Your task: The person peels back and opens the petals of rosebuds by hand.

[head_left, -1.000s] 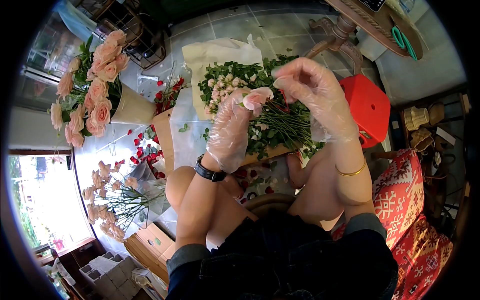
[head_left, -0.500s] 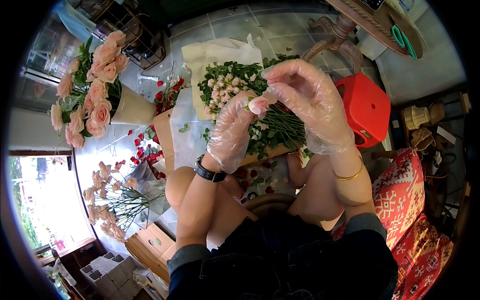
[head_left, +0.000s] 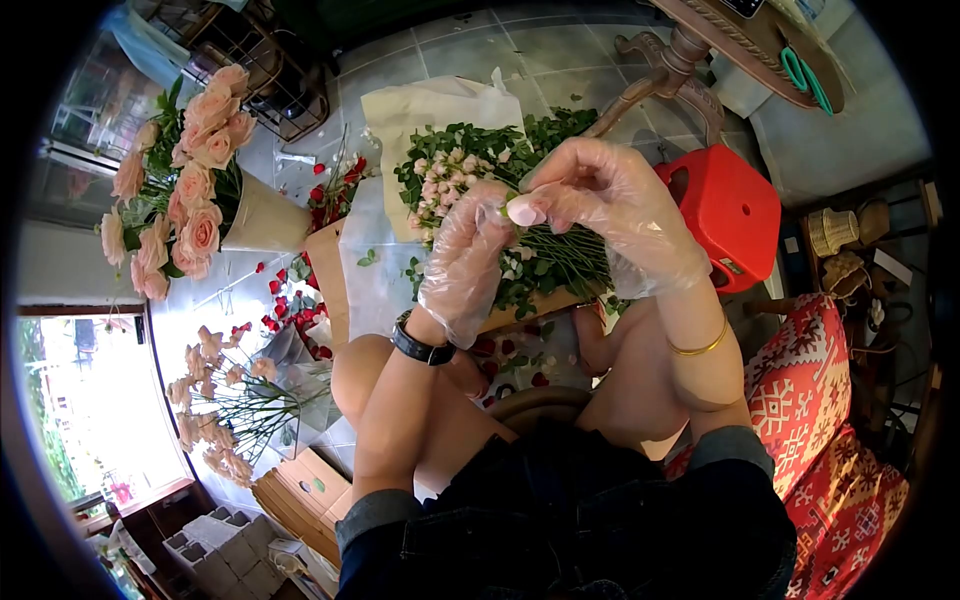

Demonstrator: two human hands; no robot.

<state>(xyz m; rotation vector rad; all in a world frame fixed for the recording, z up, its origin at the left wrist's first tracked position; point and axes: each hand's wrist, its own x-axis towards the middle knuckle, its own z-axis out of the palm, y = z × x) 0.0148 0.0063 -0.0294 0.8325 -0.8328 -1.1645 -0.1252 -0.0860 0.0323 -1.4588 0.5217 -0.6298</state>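
A small pale pink rose (head_left: 522, 211) is between my two gloved hands. My left hand (head_left: 466, 255) is closed on it near the base of the bloom, and most of its stem is hidden. From the right, my right hand (head_left: 620, 215) pinches at the petals with thumb and fingertips. Both hands wear clear plastic gloves. Below them, a bunch of small pink roses (head_left: 447, 180) with green leaves and long stems (head_left: 572, 258) lies on pale wrapping paper (head_left: 395, 112).
A white bucket (head_left: 268, 215) of large pink roses stands at the upper left, with more roses (head_left: 215, 400) below it. Red petals (head_left: 290, 305) litter the floor. A red stool (head_left: 745, 210), a patterned chair (head_left: 800, 400) and a carved table (head_left: 690, 50) are at the right.
My right hand has moved left and down, its fingers closing onto the rose's petals. The bloom looks smaller than before. My left hand has stayed nearly in place.
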